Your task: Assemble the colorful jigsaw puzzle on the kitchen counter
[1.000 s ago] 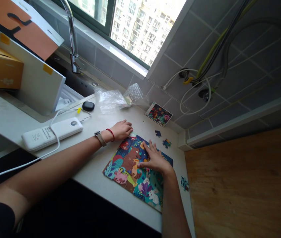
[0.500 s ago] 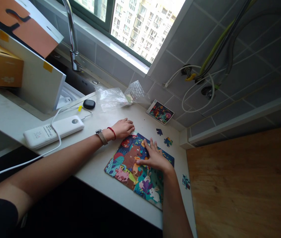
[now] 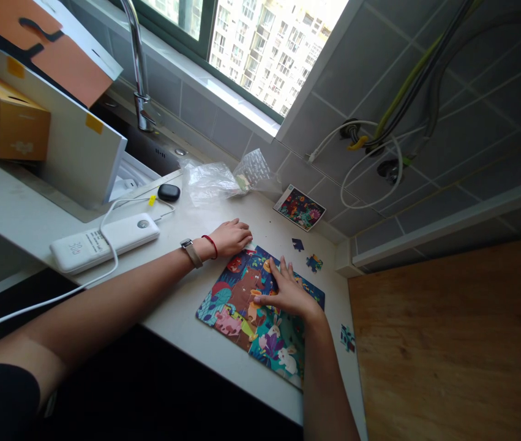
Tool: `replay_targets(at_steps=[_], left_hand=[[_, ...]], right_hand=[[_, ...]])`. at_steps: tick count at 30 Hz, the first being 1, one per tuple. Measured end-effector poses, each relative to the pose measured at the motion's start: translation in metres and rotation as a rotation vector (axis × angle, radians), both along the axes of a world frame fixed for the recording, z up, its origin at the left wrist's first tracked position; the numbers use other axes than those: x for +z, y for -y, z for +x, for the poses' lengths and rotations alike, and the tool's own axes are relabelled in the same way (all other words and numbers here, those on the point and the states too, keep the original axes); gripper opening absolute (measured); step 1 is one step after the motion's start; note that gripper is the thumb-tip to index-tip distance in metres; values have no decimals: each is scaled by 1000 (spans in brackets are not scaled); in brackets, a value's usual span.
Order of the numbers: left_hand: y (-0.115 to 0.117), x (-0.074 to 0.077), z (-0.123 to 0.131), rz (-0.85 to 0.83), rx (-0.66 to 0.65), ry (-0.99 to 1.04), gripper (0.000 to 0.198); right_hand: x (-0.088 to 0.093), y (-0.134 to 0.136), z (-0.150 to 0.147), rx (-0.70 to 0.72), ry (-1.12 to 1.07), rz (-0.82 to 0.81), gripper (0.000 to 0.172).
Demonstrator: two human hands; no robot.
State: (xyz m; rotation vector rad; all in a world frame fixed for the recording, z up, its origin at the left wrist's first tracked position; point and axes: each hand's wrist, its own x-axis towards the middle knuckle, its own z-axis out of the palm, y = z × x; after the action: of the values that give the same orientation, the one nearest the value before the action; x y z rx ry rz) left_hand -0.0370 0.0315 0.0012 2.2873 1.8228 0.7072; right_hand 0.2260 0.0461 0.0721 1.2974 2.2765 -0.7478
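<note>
A jigsaw puzzle (image 3: pixel 237 294) with a bear, rabbits and other animals lies nearly whole on the white counter. My right hand (image 3: pixel 288 291) rests on its upper right part, fingers spread, covering some of the picture. Beside the puzzle's upper left corner, my left hand (image 3: pixel 231 237) lies palm down with its fingers slightly bent; what is under the fingertips is hidden. Off the puzzle's far edge are a dark blue puzzle piece (image 3: pixel 297 244) and a blue and yellow puzzle piece (image 3: pixel 314 263). A teal puzzle piece (image 3: pixel 347 339) lies near the counter's right edge.
A picture card (image 3: pixel 299 207) leans by the tiled wall. Crumpled clear plastic bags (image 3: pixel 212 182) lie behind my left hand. Further left are a black case (image 3: pixel 169 193), a white power bank (image 3: pixel 104 244) with a cable, boxes (image 3: pixel 21 128) and a sink tap (image 3: pixel 141 92).
The whole view has shifted slightly, so everything sits a little further right. Both hands keep their places at the puzzle.
</note>
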Motion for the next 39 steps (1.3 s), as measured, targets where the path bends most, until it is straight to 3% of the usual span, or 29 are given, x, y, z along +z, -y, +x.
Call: replay_targets(at_steps=[9,35,39], left_hand=[[0,-1,1,3,7,4,43],[7,5,8,-43,72,37,43],[6,4,10,-37,89,70,42]], right_hand=[[-7,-4,5,-8,2,22,133],[-6,-2,4,-9,-53,14,133],[-4,-5,5,-42,-118,63,125]])
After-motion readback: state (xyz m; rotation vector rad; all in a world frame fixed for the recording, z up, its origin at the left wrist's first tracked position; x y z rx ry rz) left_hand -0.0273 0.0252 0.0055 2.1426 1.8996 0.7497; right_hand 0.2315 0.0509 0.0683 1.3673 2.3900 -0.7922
